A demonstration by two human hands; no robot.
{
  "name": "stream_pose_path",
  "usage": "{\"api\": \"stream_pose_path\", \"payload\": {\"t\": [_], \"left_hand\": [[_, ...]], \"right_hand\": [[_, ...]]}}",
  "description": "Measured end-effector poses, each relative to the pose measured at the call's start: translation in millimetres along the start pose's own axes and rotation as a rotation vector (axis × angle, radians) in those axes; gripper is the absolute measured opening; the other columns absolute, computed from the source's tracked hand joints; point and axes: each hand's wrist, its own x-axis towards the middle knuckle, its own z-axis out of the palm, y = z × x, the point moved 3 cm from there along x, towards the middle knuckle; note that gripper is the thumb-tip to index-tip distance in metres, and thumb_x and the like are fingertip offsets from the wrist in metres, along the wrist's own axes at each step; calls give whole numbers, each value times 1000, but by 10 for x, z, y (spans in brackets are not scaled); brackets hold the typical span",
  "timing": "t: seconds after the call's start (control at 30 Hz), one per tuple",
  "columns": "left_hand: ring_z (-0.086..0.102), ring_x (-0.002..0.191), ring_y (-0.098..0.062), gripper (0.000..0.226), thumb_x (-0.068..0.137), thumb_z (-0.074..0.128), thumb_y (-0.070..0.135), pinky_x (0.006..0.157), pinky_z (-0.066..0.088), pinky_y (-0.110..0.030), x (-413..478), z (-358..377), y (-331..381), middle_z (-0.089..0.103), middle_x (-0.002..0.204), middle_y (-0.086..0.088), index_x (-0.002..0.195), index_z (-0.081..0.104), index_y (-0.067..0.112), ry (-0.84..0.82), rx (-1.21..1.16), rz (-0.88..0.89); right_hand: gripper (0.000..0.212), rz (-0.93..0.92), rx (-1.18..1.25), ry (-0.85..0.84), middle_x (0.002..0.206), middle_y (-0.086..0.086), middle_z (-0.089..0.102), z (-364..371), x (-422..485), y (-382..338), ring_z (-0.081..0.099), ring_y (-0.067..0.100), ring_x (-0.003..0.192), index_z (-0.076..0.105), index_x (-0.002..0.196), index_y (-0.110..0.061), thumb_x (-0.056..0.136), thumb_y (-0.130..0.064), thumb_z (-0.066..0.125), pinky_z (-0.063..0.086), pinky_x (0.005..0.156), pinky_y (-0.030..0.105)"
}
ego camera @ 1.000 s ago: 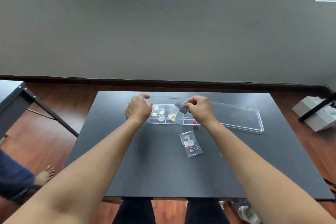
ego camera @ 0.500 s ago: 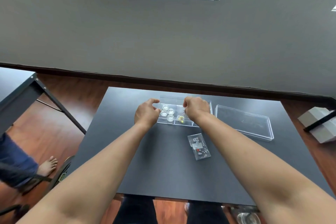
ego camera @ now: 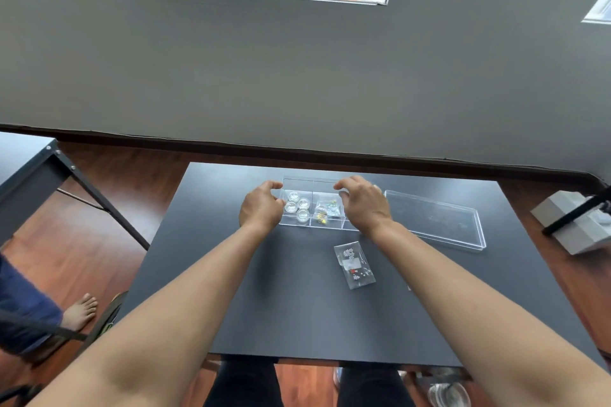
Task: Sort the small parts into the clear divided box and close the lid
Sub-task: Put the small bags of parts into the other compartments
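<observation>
— What are my hands doing?

— Both my forearms reach straight out over the dark surface (ego camera: 297, 307). My left hand (ego camera: 261, 208) sits at the left end of the clear divided box (ego camera: 314, 205), knuckles up, fingers curled loosely with the thumb and forefinger parted; it holds nothing that I can see. It is just beside the box's left wall; I cannot tell if it touches.

— And the right?

— My right hand (ego camera: 363, 205) hovers over the right part of the box, palm down, fingers bent inward toward the middle. It covers the right-hand compartment. The fingertips look spread and empty, but whether something small is pinched beneath them I cannot tell.

— Where are the parts?

— The left compartment holds four small round clear pots (ego camera: 297, 206), grouped close together. The middle compartment holds a clear bag with yellow and pale bits (ego camera: 327, 211), right in front of my right fingertips. One more small plastic bag of parts (ego camera: 354, 264) lies flat on the surface, nearer me than the box, just below my right wrist.

— The lid?

— The clear lid (ego camera: 436, 220) lies flat on the surface to the right of the box, off it, past my right hand.
</observation>
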Motion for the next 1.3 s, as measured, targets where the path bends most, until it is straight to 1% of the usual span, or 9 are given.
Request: {"api": "stream_pose_path", "payload": {"t": [0.13, 0.27, 0.37, 0.43, 0.5, 0.6, 0.83, 1.03, 1.3], "left_hand": [[61, 108, -27, 37, 91, 59, 36, 88, 49, -39, -127, -24, 66, 59, 122, -4, 127, 57, 30, 71, 30, 42], [63, 93, -20, 17, 90, 58, 36, 71, 46, -31, -439, 21, 201, 59, 103, 3, 106, 64, 33, 187, -66, 201], [65, 85, -18, 8, 88, 58, 40, 67, 43, -28, -702, 247, 274, 63, 87, 11, 89, 65, 35, 58, -65, 227], [66, 90, -17, 12, 86, 59, 44, 69, 46, -29, -847, 442, 302, 65, 86, 14, 91, 66, 35, -53, 6, 256], [62, 105, -18, 24, 84, 61, 49, 81, 50, -32, -940, 622, 310, 67, 101, 11, 103, 66, 35, -150, 122, 272], [49, 121, -26, 49, 80, 64, 56, 96, 45, -40, -1000, 785, 346, 57, 126, -2, 120, 60, 29, -197, 298, 251], [45, 124, -27, 47, 68, 80, 51, 96, 46, -40, -952, 840, 413, 52, 127, -5, 106, 65, 27, -256, 287, 128], [61, 105, -21, 38, 66, 83, 37, 74, 44, -30, -962, 833, 464, 69, 108, 5, 92, 57, 30, -329, 230, 92], [70, 78, -22, 28, 68, 83, 24, 72, 59, -40, -934, 760, 589, 73, 78, 1, 85, 61, 27, -358, -25, 169]], "right_hand": [[17, 69, 140, 104, 106, 4, 67, -209, -268, 167, 63, 28, 96, 70, 102, -18, 91, -17, 57, 50, 86, 40], [10, 212, 218, 160, 94, 5, 68, -324, -624, 505, 63, 26, 88, 71, 91, -19, 86, -16, 62, 51, 78, 37], [6, 361, 227, 147, 95, 4, 66, -297, -908, 807, 61, 25, 94, 70, 88, -22, 85, -21, 64, 50, 82, 37], [13, 475, 151, 94, 104, 6, 64, -244, -1069, 996, 56, 27, 107, 69, 96, -23, 84, -28, 66, 48, 92, 40], [28, 560, 81, 41, 115, 9, 60, -191, -1199, 1133, 50, 30, 115, 66, 109, -23, 83, -34, 67, 43, 98, 41], [43, 625, 55, 6, 121, 12, 56, -144, -1327, 1232, 47, 32, 118, 61, 119, -21, 81, -42, 68, 41, 99, 41], [44, 690, 135, 7, 120, 12, 54, -106, -1374, 1240, 47, 32, 117, 63, 110, -21, 72, -40, 75, 41, 98, 39], [33, 669, 183, -13, 113, 6, 61, -104, -1340, 1207, 56, 28, 109, 59, 101, -22, 74, -32, 75, 46, 92, 37], [16, 669, 347, 53, 88, -1, 62, -33, -1358, 1217, 56, 25, 84, 59, 88, -25, 77, -25, 70, 42, 71, 30]]}}
